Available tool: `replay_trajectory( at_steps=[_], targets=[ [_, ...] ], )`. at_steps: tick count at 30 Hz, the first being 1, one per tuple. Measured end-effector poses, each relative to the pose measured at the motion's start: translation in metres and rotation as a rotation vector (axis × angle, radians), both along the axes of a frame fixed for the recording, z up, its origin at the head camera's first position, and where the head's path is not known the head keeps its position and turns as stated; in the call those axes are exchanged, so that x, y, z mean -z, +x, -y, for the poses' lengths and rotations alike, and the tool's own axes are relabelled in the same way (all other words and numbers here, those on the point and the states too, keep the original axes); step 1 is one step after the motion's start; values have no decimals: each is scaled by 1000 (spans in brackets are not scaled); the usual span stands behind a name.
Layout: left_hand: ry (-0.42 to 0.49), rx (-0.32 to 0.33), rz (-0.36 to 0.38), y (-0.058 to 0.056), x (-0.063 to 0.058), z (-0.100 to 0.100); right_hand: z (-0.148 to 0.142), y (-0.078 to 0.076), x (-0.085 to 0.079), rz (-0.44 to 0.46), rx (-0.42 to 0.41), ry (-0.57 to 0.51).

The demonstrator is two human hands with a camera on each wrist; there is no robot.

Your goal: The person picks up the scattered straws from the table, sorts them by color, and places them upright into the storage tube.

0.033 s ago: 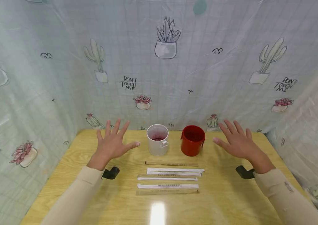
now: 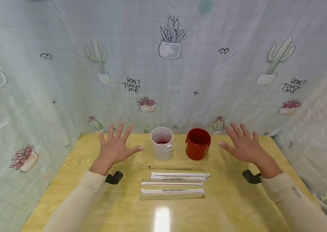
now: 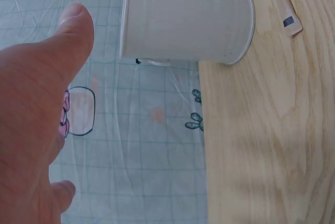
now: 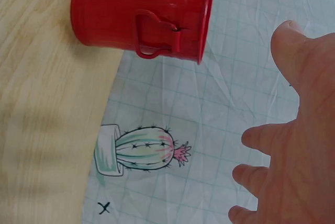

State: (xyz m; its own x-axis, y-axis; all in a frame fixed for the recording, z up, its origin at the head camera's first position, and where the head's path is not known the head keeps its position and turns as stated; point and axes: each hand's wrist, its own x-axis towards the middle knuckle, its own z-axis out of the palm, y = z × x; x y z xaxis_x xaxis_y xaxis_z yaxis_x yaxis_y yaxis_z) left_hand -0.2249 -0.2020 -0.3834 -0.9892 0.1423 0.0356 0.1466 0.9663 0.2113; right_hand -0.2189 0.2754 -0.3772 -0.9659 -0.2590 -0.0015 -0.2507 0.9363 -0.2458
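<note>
Fingers spread, my left hand [image 2: 114, 149] hovers left of a small white bucket [image 2: 162, 146], its thumb pointing toward the bucket and apart from it. On the other side, my right hand [image 2: 246, 148] is held the same way, spread and holding nothing, with its thumb toward a red bucket [image 2: 197, 146]. Both buckets stand upright at the table's back edge. A small handle [image 4: 152, 35] shows on the red one's side in the right wrist view. In front of them lies a stack of rows of thin paper-wrapped straws, white ones [image 2: 172, 191] and brown ones [image 2: 172, 197].
The wood-grain table [image 2: 123, 209] reaches back to a plastic curtain [image 2: 192, 71] printed with cacti, which also hangs along both sides. Black wrist mounts [image 2: 114, 177] sit at both cuffs. Light glares off the table's front middle.
The head view has tilted down very slightly. Both hands, the buckets and the straws keep their places.
</note>
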Motion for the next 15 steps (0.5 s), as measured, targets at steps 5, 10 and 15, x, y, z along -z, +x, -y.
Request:
replay_trajectory(
  at_steps=[5, 10, 15],
  targets=[
    [16, -8, -2, 0, 7, -5, 2, 1, 2, -11, -13, 18],
    [31, -18, -17, 0, 11, -10, 14, 3, 7, -26, -53, 27],
    [30, -1, -19, -2, 10, -13, 27, 9, 12, -25, -69, 18]
  ],
)
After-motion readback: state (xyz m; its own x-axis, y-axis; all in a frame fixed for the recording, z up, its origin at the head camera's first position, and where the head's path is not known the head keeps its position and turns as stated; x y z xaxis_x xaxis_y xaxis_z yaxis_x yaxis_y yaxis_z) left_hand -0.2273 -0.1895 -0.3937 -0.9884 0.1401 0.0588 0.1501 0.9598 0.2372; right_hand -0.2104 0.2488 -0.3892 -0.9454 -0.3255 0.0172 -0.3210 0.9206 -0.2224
